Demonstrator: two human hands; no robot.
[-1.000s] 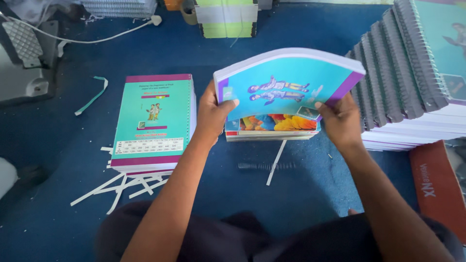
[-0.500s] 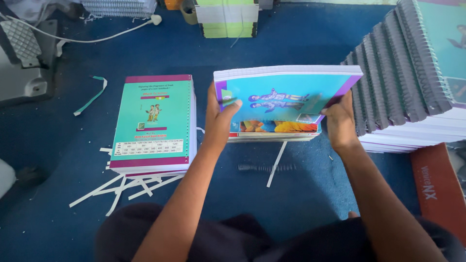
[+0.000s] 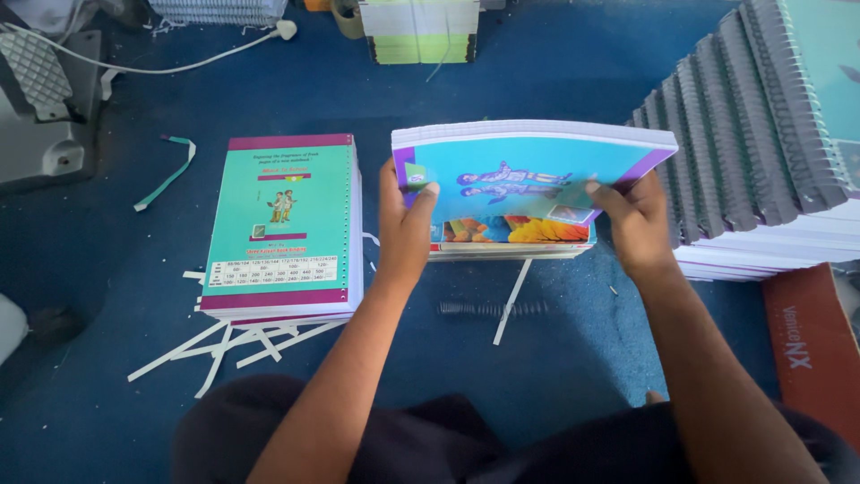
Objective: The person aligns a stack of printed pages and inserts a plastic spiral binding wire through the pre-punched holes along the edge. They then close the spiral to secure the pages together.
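I hold a thick notebook (image 3: 528, 166) with a light-blue, purple-edged cover and white page block upright on its edge. My left hand (image 3: 403, 224) grips its left side, thumb over the cover. My right hand (image 3: 632, 220) grips its right side, fingers on the cover. The notebook stands on a low stack of notebooks with colourful covers (image 3: 515, 235) lying on the blue floor (image 3: 537, 81). To the left lies a stack of teal-covered, purple-banded notebooks (image 3: 285, 229).
A tall fanned pile of spiral-bound notebooks (image 3: 752, 152) fills the right. A black spiral coil (image 3: 491, 309) and white paper strips (image 3: 224, 345) lie on the floor. A grey machine (image 3: 40, 108) with white cable sits at left; a green-white paper stack (image 3: 421, 31) at the back; a red box (image 3: 806, 345) at right.
The notebook has tipped from a raised tilt down to standing on its edge atop the low stack. Both hands slid lower along its sides.
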